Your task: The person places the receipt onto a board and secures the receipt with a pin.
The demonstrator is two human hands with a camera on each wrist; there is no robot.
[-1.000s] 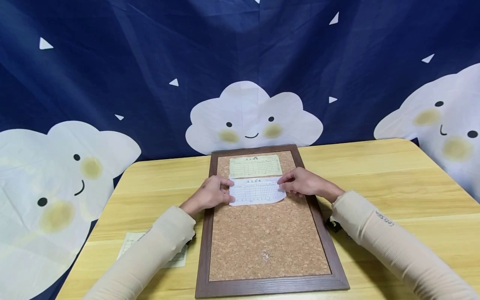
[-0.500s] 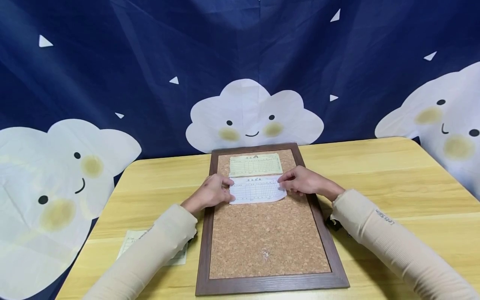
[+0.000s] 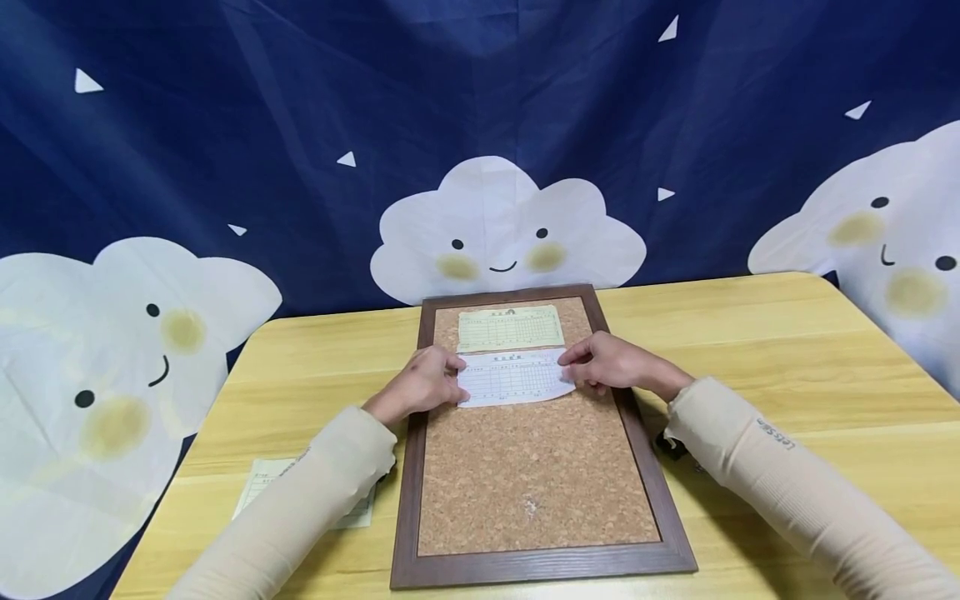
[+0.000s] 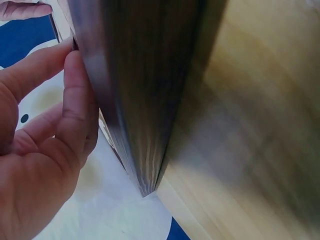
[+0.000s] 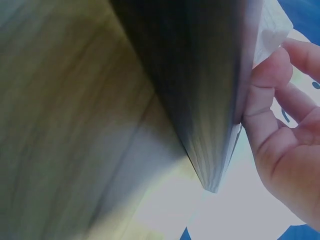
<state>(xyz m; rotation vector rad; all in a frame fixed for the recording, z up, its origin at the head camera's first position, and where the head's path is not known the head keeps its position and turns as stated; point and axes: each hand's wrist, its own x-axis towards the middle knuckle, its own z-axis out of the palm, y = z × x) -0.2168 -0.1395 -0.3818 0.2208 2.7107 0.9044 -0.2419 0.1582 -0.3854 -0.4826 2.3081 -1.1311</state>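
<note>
A white printed form with a ruled grid lies across the upper part of a cork board in a dark wood frame. My left hand holds its left edge between thumb and fingers. At the opposite edge my right hand pinches the form, whose lower right corner curls up slightly. Just above it, a pale yellow form lies on the cork near the top of the frame. The right wrist view shows a raised piece of the paper by the fingertips; in the left wrist view the frame hides the paper's left edge.
More pale yellow paper lies on the wooden table at the left, partly under the left sleeve. A small dark object shows beside the right wrist. Behind the table hangs a blue cloth with printed clouds.
Both hands keep their hold on the white form in nearly the same place. The right hand has shifted very slightly to the right; the head view has tilted a little.
</note>
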